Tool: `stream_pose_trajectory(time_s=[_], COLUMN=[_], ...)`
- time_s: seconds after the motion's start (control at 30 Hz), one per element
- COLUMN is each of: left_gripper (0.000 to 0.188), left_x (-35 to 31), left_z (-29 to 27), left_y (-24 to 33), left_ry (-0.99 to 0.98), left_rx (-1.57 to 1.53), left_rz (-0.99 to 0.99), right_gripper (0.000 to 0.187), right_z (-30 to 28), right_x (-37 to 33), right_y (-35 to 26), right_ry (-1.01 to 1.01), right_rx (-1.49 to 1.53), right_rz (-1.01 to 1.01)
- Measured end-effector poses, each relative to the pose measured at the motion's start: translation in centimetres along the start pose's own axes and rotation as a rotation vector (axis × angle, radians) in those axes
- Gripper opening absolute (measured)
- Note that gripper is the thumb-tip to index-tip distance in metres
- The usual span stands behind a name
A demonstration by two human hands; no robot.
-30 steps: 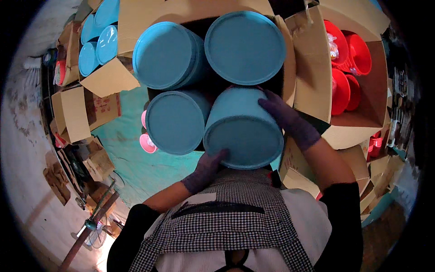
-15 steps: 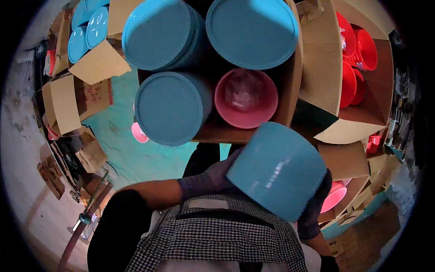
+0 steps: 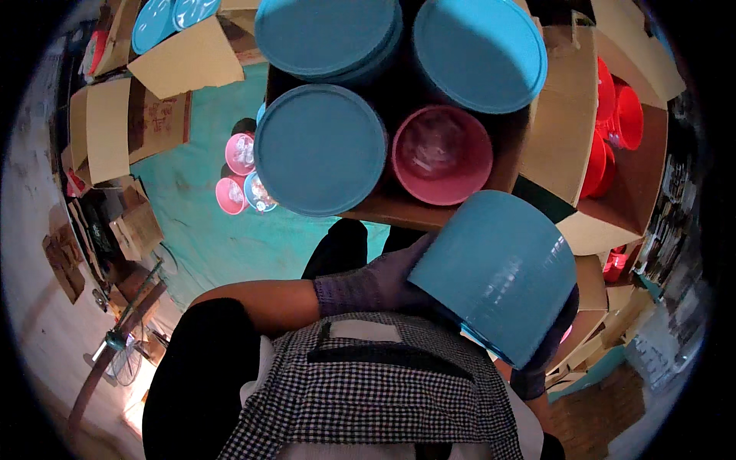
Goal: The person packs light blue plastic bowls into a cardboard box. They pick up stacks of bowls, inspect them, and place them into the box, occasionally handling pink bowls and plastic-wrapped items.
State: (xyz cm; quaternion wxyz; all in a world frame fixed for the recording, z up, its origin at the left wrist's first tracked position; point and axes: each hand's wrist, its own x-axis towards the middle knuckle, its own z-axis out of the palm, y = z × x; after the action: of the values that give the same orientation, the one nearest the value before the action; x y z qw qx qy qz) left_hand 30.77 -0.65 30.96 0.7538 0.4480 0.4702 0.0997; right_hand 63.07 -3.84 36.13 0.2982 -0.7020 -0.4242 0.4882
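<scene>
I hold a blue plastic tub (image 3: 498,272) tilted on its side above my lap. My left hand (image 3: 395,280), in a dark purple knitted glove, grips its left side, fingers partly hidden behind it. My right hand (image 3: 553,337), gloved too, wraps the tub's lower right side in shadow. Just beyond stands an open cardboard box (image 3: 515,146). Inside it are several blue tubs (image 3: 320,149) with flat round ends facing up. A pink tub (image 3: 442,156) with clear plastic inside sits at the box's near right corner, close to the held tub.
At right, another cardboard box (image 3: 571,115) holds red tubs (image 3: 625,116). Small pink tubs (image 3: 231,195) stand on the green floor covering (image 3: 195,245) at left. Farther left are open cartons (image 3: 107,126), blue lids or tubs (image 3: 153,24) and a fan (image 3: 123,356).
The view has shifted, so the near box sits higher and farther right. The held tub has turned slightly, its underside edge now showing. More small tubs show on the left floor.
</scene>
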Motion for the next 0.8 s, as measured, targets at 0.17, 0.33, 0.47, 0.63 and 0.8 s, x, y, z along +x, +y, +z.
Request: stream_pose_trajectory(time_s=[0.17, 0.33, 0.47, 0.63, 0.8], left_gripper=[0.112, 0.113, 0.116, 0.102, 0.102], left_x=[0.2, 0.3, -0.1, -1.0, -0.9], left_z=[-0.1, 0.5, -0.5, -0.8, -1.7], left_y=[0.0, -1.6, -0.7, -0.2, 0.5], left_ry=[0.007, 0.075, 0.033, 0.120, 0.251], left_rx=[-0.044, -0.019, -0.085, -0.012, -0.027], left_rz=[0.020, 0.040, -0.012, 0.022, 0.023], right_gripper=[0.060, 0.065, 0.066, 0.061, 0.059], right_z=[-0.6, 0.9, 0.8, 1.7, 3.1], right_x=[1.2, 1.8, 2.2, 2.5, 5.6], right_y=[-1.2, -3.3, -2.2, -2.4, -2.7], right_ry=[-0.061, -0.119, -0.124, -0.124, -0.098], right_rx=[0.090, -0.328, -0.378, -0.320, 0.024], right_rz=[-0.020, -0.207, -0.261, -0.253, -0.083])
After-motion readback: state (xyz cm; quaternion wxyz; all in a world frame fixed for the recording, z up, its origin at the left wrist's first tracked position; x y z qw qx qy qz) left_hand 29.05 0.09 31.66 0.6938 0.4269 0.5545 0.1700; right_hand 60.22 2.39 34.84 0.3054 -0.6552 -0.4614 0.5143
